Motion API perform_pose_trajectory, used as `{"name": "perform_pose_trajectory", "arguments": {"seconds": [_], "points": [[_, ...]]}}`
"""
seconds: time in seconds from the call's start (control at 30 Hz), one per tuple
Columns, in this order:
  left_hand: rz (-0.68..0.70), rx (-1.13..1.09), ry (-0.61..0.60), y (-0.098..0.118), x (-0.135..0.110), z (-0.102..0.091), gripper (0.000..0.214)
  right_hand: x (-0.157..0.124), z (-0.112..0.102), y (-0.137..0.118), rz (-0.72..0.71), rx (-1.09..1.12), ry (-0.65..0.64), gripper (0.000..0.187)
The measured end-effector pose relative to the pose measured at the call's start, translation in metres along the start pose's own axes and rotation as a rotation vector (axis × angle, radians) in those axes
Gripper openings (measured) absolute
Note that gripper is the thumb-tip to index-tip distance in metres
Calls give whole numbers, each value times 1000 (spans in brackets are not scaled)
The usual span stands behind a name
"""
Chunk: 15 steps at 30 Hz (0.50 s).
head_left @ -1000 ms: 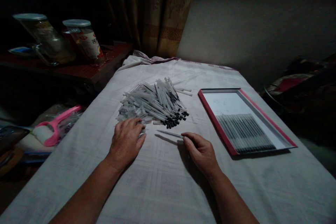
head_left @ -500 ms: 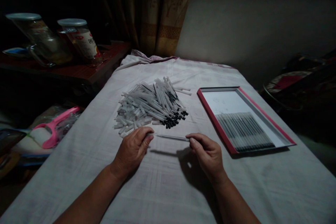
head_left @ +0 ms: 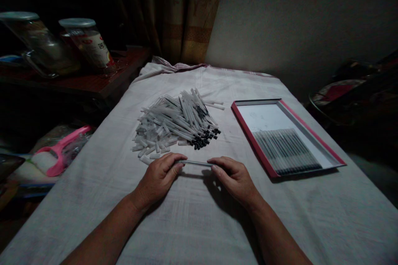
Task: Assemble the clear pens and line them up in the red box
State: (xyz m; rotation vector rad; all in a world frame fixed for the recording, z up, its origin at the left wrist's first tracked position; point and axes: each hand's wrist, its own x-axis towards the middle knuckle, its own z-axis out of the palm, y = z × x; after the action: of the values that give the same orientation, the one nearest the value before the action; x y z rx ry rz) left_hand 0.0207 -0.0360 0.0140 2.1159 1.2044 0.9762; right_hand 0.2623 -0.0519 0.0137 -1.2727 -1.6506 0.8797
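A thin clear pen is held level just above the white cloth, between both hands. My left hand pinches its left end and my right hand pinches its right end. Just beyond the hands lies a heap of several clear pens and caps with black tips. To the right sits a shallow red-edged box with a row of several pens laid side by side in its near half.
The white cloth covers a long table. At the left stand two lidded jars on a dark wooden shelf, with a pink-handled tool below. A curtain hangs behind; dark bundles lie at the right.
My left hand left the heap and came to the pen's left end. My right hand brought the pen nearer and level, so both hands now hold it.
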Motion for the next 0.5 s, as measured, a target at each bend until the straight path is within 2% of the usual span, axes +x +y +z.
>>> {"name": "perform_pose_trajectory", "arguments": {"seconds": [0.1,0.2,0.5], "points": [[-42,-20,-46,1,-2,3,18,2,-4,2,37,-5,-136,21],[-59,-41,-61,1,-4,6,18,4,-9,1,51,-22,-208,21],[-44,-75,-38,2,-7,11,16,5,-8,0,33,-58,-247,24]]}}
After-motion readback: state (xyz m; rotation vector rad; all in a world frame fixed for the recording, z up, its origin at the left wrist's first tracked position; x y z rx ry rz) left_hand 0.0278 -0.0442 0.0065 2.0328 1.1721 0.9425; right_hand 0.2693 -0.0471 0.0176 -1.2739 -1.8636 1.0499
